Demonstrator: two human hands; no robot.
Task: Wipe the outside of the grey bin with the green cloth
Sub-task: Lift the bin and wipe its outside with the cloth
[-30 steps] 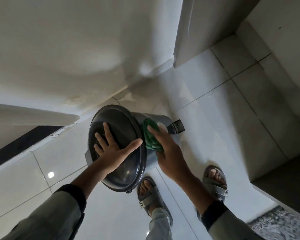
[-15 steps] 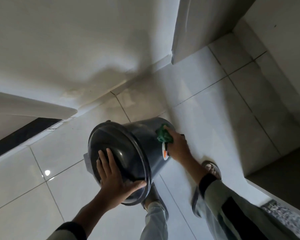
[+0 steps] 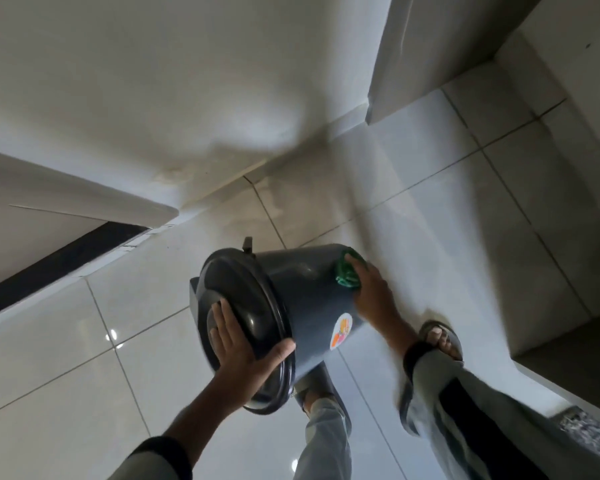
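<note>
Above the pale tiled floor (image 3: 160,341), the grey bin (image 3: 309,299) is tilting with its lid (image 3: 243,327) turned toward the person, and a round orange sticker (image 3: 341,331) is showing low on its side. Against that lid the left hand (image 3: 243,355) is lying flat, fingers spread and thumb hooking the rim. Farther along the bin's wall, the right hand (image 3: 371,289) is pressing the bunched green cloth (image 3: 347,274) against it, fingers lying together over the cloth.

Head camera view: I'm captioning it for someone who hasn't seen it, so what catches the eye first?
The tilted grey bin at centre, lid facing the camera, left hand spread on the lid. The right hand presses a green cloth on the bin's side. A bright sticker shows lower on the side.
</note>
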